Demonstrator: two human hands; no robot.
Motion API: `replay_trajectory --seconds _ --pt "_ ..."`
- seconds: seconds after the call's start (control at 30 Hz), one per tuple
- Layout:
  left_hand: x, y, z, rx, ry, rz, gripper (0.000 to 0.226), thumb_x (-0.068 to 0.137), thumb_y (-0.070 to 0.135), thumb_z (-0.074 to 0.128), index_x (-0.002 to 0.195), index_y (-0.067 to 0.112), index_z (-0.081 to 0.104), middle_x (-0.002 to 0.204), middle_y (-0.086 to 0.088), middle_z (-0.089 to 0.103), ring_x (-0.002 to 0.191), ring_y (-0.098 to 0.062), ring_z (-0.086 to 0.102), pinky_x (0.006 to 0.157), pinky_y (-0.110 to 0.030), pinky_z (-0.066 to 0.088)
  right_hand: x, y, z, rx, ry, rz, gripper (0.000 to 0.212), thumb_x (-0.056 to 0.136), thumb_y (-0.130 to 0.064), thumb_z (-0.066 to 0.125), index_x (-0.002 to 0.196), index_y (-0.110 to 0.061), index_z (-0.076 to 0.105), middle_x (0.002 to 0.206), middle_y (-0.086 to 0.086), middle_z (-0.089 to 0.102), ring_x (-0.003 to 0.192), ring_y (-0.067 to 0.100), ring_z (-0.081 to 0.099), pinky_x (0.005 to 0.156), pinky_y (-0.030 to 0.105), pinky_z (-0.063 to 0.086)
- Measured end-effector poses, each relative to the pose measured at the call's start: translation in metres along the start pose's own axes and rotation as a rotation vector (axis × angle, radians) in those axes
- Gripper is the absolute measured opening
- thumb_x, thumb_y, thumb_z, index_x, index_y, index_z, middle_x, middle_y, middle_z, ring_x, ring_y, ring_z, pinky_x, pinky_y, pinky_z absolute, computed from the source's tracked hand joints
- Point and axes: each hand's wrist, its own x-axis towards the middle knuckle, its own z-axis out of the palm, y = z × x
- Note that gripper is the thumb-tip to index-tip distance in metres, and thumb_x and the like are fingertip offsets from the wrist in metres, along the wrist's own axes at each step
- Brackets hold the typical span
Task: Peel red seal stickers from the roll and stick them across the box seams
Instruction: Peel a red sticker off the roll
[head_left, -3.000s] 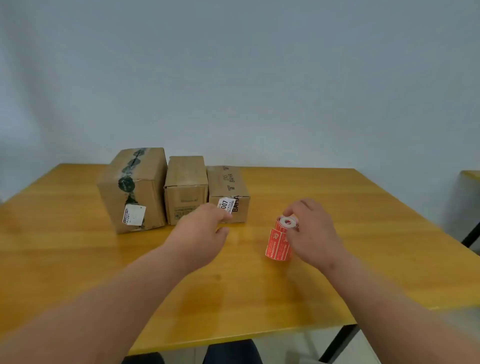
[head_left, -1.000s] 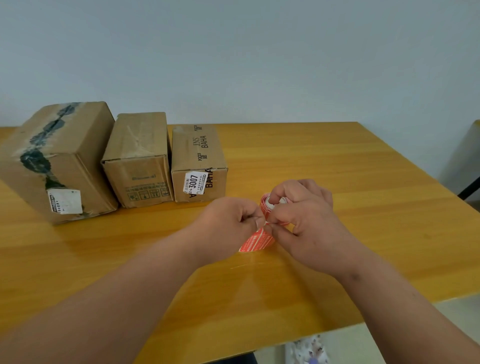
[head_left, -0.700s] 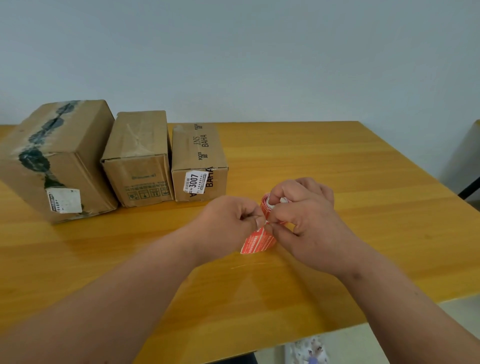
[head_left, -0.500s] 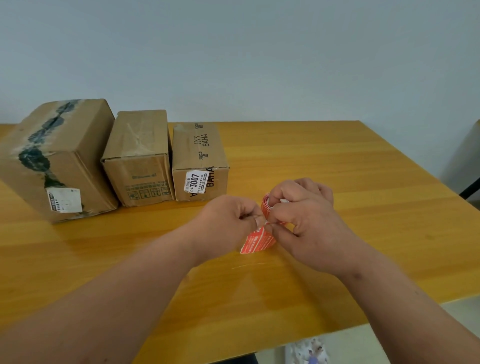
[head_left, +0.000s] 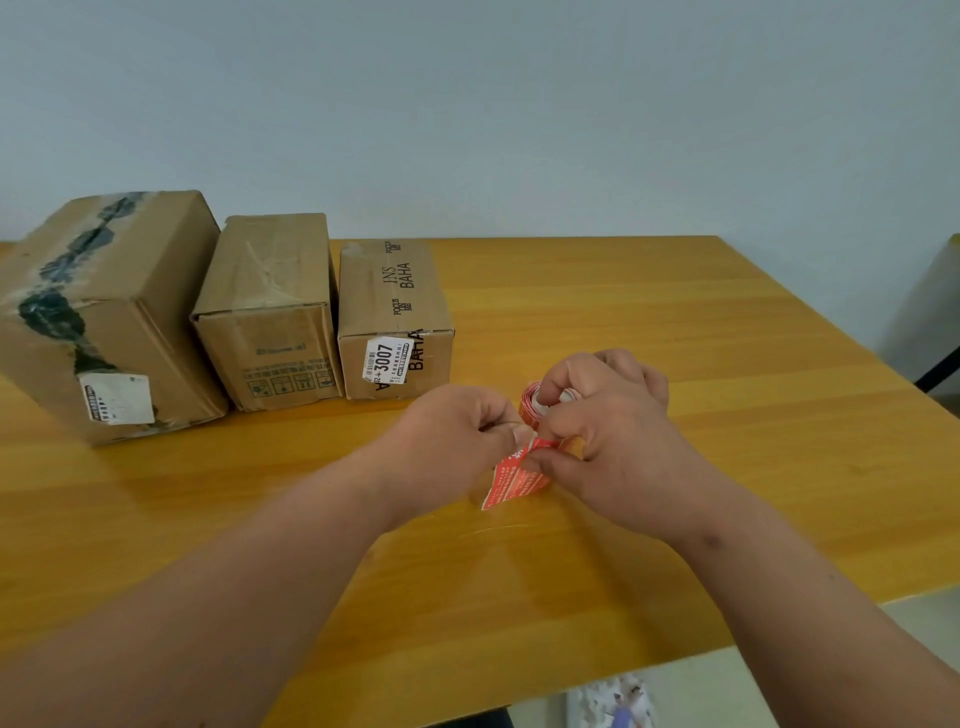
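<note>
My right hand (head_left: 608, 436) grips the red sticker roll (head_left: 531, 402) just above the wooden table (head_left: 675, 338); most of the roll is hidden by the fingers. A loose red sticker strip (head_left: 511, 480) hangs down from the roll toward the table. My left hand (head_left: 457, 441) pinches the strip's top edge with curled fingers, touching my right thumb. Three cardboard boxes stand in a row at the back left: a large box (head_left: 104, 312) with dark tape, a middle box (head_left: 265, 306), and a small box (head_left: 392, 306) with a white "3007" label.
A pale wall rises behind the table. The table's right and near edges drop to a light floor (head_left: 753, 686). A dark chair or table leg (head_left: 935, 369) shows at the far right.
Since three seconds ago the roll has been lifted off the table and my left hand has come in to pinch the strip. Over the last second the hands have barely moved.
</note>
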Motion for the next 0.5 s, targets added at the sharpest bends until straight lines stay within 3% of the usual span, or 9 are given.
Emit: replay_trajectory --seconds 0.13,0.37,0.5 --pt "0.0002 -0.0029 0.0015 -0.033 -0.010 -0.035 0.023 0.095 0.026 0.059 0.078 0.011 0.065 0.066 -0.002 0.050 0.047 -0.005 0.032 0.042 -0.015 0.028 -0.0007 0.0002 0.0020 0.001 0.006 -0.010 0.018 0.065 -0.044 0.069 0.064 -0.026 0.068 0.096 -0.017 0.049 0.102 0.013 0.036 0.082 0.027 0.012" --pt "0.0009 -0.0034 0.0028 -0.174 -0.019 -0.062 0.022 0.095 0.023 0.059 0.080 0.009 0.066 0.070 0.002 0.066 0.054 0.002 0.050 0.053 -0.009 0.040 -0.0022 0.0002 0.0004 0.014 0.027 -0.023 0.015 0.067 -0.041 0.070 0.064 -0.026 0.067 0.096 -0.018 0.049 0.103 0.012 0.036 0.083 0.029 0.014" --pt "-0.0006 -0.0045 -0.0002 -0.193 -0.053 -0.057 0.027 0.093 0.034 0.061 0.085 0.009 0.068 0.074 0.001 0.066 0.067 -0.005 0.054 0.069 -0.021 0.042 -0.0016 -0.0004 -0.0010 0.008 0.020 -0.005 0.014 0.068 -0.039 0.067 0.064 -0.026 0.065 0.094 -0.014 0.050 0.102 0.017 0.041 0.082 0.030 0.014"
